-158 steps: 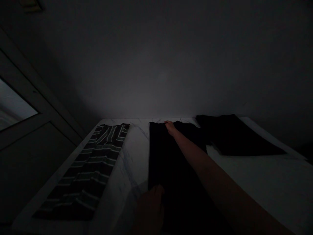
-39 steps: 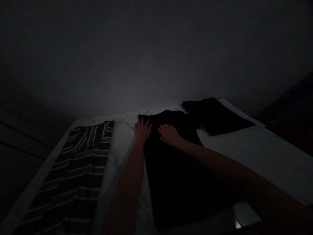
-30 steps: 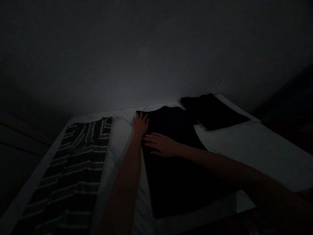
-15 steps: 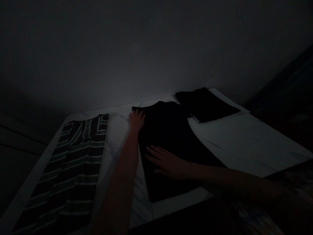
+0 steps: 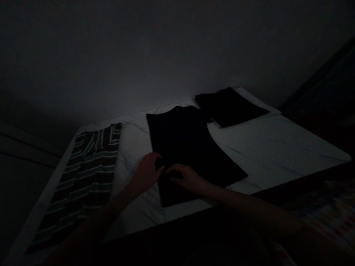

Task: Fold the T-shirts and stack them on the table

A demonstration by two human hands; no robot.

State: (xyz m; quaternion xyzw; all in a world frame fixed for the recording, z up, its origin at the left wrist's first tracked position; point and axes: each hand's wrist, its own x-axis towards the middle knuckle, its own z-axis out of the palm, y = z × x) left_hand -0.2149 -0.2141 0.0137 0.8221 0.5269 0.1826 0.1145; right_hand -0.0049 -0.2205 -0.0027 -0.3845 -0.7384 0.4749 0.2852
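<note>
A black shirt lies spread on the white marbled tabletop. My left hand is at its left edge, fingers and thumb curled in on the dark cloth. Close beside it, over the lower left of the shirt, my right hand has its fingers bent toward the thumb on the cloth. Dim light hides how much fabric each hand pinches. Left of my left hand lies a long folded garment with dark and light stripes.
Another folded black garment lies at the back right of the tabletop, near the shirt's upper right corner. A grey wall rises behind. Patterned cloth shows at the lower right, below the table's dark front edge.
My left hand has come down from the shirt's upper left corner to its lower left edge. My right hand's flat fingers have curled, and both hands are now close together.
</note>
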